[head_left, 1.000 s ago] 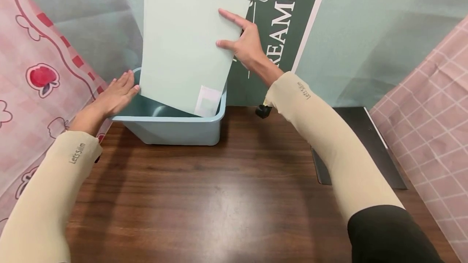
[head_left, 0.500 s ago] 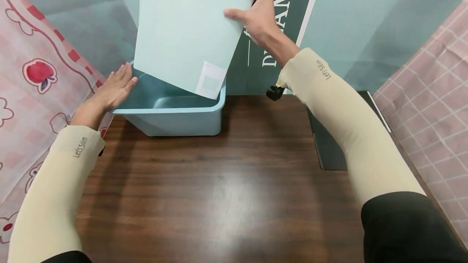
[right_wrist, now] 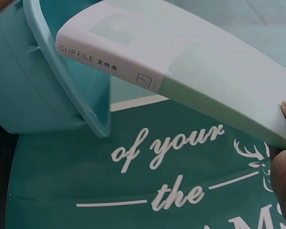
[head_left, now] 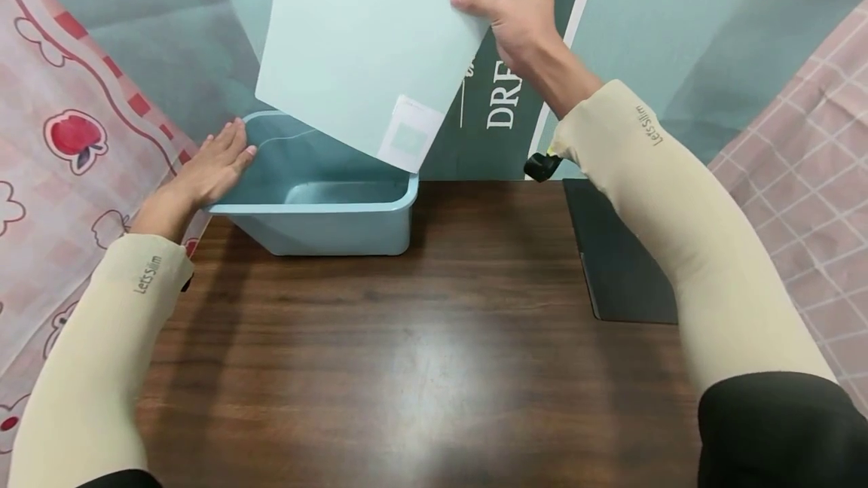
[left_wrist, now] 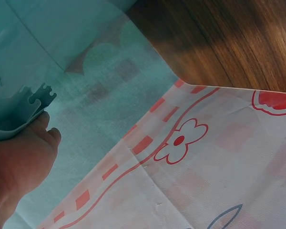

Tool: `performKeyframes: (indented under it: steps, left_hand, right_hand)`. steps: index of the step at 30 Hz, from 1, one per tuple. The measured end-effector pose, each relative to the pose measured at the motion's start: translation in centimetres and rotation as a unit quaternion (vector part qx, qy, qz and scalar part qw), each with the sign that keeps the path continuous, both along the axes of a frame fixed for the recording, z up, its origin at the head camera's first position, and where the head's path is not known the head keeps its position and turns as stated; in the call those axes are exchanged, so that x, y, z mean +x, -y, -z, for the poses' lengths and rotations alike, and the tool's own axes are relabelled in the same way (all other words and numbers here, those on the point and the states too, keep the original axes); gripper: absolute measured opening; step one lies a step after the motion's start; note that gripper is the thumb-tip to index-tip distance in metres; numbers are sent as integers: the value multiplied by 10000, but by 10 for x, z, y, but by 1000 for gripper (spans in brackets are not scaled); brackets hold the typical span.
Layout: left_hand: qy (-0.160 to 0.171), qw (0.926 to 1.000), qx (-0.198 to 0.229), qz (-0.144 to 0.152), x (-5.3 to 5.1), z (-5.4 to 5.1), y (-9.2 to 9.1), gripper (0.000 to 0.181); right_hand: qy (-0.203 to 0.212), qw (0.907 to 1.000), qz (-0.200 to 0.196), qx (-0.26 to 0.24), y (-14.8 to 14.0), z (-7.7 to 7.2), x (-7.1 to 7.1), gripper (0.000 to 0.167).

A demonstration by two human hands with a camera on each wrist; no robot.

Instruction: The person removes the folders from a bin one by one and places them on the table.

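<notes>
A pale green clip file (head_left: 373,28) is tilted above a light blue plastic bin (head_left: 332,230). My right hand (head_left: 529,17) pinches its right edge, thumb across the near face. The lower corner, with a white label (head_left: 410,134), overlaps the bin's back right rim in the head view. In the right wrist view, the spine of the file (right_wrist: 219,102) reads "CLIP FILE", and part of my right hand (right_wrist: 283,181) shows at the edge. My left hand (head_left: 212,166) rests on the bin's left rim with fingers extended. The left wrist view shows that hand (left_wrist: 26,167) against the rim.
The bin stands at the back left of a brown wooden table (head_left: 380,337). A flat black board or folder (head_left: 613,262) lies at the right, partly behind my right forearm. Patterned pink cloths flank the table, and a green lettered poster (head_left: 502,108) hangs behind.
My right hand has lifted the clip file up and to the right, exposing more of the bin's inside. The left hand has stayed on the rim. The head view has shifted slightly.
</notes>
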State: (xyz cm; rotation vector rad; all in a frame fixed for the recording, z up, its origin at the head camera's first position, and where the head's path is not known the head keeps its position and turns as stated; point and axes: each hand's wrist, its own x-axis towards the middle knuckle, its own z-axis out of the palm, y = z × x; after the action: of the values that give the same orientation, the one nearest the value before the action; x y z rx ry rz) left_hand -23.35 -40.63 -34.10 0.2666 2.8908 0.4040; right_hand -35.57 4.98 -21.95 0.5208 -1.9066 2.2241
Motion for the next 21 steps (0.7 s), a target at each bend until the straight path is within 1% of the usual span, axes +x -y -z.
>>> performKeyframes:
  steps: [4,8,12,16,21]
  left_hand:
    - [116,9999,-68,74,4,4,-1,74]
    - [179,9997,-132,120,5,5,-1,73]
    - [162,9997,-143,99,5,4,0,73]
    - [174,9996,-182,85,5,2,1,74]
    - [150,9996,-221,99,5,2,1,74]
  right_hand:
    - [29,10000,-51,35,-11,5,1,79]
    - [-62,9995,-192,-223,-23,9,2,84]
    - [-188,9987,-291,-383,-32,8,1,86]
    - [-244,9986,-318,-336,-41,6,1,86]
    - [-277,9985,-415,-232,-53,6,5,86]
